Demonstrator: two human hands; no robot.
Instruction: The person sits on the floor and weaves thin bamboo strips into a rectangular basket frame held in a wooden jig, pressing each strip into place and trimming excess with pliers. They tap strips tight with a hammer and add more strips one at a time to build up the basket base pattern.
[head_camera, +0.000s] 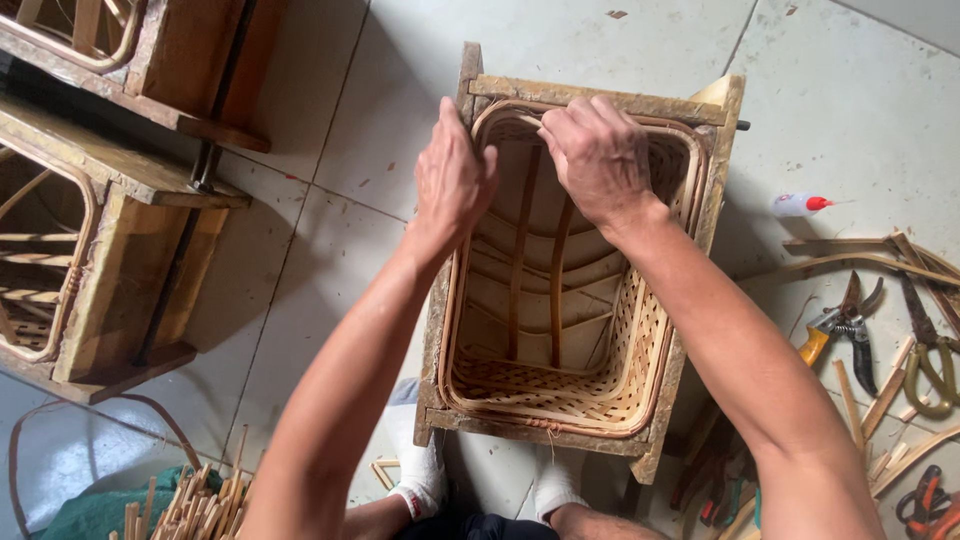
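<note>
your left hand (452, 178) clenches the far rim of the woven basket (560, 390), which sits in its wooden frame (600, 98) at frame centre; your right hand (600, 155) pinches the rim beside it. keep both grips close, pressing evenly against the frame.

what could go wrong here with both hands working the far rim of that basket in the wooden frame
1. Both the left hand and right hand press on the far rim of the woven basket; a thin cane strip might snap or splinter into a finger.
2. The wooden frame seems to stand loose on the tiled floor, so hard pushing could tip or slide it.
3. The open pruning shears lie close to the right arm.
</note>
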